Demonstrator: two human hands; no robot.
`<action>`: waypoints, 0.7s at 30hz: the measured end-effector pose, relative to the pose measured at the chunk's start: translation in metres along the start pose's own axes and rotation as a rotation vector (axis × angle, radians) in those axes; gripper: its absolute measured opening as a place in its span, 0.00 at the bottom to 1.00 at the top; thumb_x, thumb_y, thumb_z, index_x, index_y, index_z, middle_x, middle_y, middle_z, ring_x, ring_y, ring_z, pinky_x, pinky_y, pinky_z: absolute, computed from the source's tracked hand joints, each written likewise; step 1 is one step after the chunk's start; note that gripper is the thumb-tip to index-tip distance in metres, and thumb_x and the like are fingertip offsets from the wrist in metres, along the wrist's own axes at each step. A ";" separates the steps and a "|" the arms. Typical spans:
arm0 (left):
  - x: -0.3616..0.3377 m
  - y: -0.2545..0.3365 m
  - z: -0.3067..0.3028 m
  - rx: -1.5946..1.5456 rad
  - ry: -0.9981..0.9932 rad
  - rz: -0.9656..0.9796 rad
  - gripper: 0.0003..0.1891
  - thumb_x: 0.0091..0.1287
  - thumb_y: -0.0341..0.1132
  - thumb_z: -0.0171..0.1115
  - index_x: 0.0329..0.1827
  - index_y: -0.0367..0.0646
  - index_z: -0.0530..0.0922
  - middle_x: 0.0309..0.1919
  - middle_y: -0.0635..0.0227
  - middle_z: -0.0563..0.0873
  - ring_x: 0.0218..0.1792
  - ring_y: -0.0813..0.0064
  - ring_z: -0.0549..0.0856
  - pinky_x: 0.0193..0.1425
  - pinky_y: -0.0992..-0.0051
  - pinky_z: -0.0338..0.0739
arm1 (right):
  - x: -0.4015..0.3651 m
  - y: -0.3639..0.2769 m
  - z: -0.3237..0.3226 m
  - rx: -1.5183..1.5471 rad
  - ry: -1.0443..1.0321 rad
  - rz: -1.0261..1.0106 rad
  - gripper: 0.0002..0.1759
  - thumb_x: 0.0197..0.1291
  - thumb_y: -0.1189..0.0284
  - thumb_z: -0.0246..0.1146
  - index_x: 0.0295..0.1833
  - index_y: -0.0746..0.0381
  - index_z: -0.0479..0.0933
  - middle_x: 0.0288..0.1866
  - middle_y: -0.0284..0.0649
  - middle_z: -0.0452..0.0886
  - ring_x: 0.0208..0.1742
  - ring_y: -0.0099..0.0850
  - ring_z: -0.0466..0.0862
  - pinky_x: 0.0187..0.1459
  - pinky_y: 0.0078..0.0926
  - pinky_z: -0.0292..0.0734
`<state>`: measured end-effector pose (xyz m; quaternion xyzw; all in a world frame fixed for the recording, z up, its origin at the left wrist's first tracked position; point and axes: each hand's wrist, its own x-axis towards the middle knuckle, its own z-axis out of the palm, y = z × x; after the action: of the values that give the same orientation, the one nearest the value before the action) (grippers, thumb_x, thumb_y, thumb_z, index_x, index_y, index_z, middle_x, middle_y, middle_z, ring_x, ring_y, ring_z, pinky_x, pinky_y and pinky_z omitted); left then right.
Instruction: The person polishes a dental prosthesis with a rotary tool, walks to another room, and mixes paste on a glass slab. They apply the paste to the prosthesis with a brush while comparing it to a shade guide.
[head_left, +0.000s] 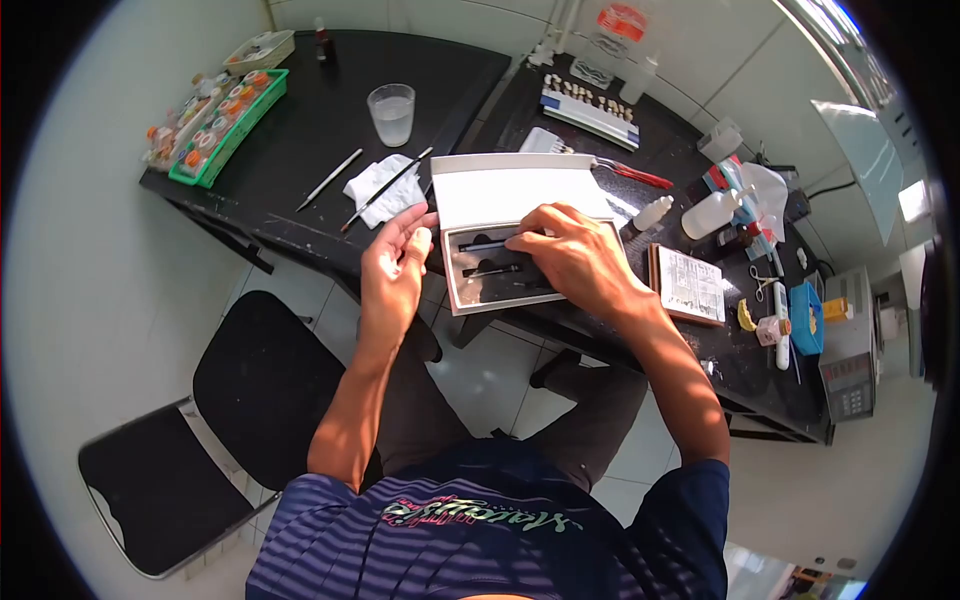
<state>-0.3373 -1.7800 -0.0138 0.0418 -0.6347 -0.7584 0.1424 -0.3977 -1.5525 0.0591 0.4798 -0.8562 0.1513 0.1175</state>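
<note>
Fingertips (517, 240) of the right hand (575, 255) bunch on the right end of the upper tool (485, 246), which lies crosswise, stretching left from them in the open case (520, 190) (gripped or just touched, can't tell). The left hand (395, 258) pinches the case's left edge.

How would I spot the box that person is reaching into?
On the black table, look at the near edge. The open case lies there, left hand at its edge, right hand inside. Alone among its neighbours, it has a raised white lid and a grey insert holding dark pen-like tools.
</note>
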 end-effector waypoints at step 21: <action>-0.007 0.013 0.013 0.115 0.110 0.267 0.12 0.71 0.19 0.49 0.44 0.34 0.83 0.50 0.63 0.85 0.51 0.75 0.82 0.58 0.74 0.75 | -0.165 -0.086 -0.024 0.356 0.430 0.486 0.16 0.53 0.83 0.66 0.49 0.61 0.84 0.41 0.40 0.85 0.41 0.35 0.86 0.43 0.31 0.83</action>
<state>-0.3316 -1.7683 0.0005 0.0066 -0.6682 -0.6917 0.2740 -0.2385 -1.4562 0.0363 0.2329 -0.8612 0.4186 0.1700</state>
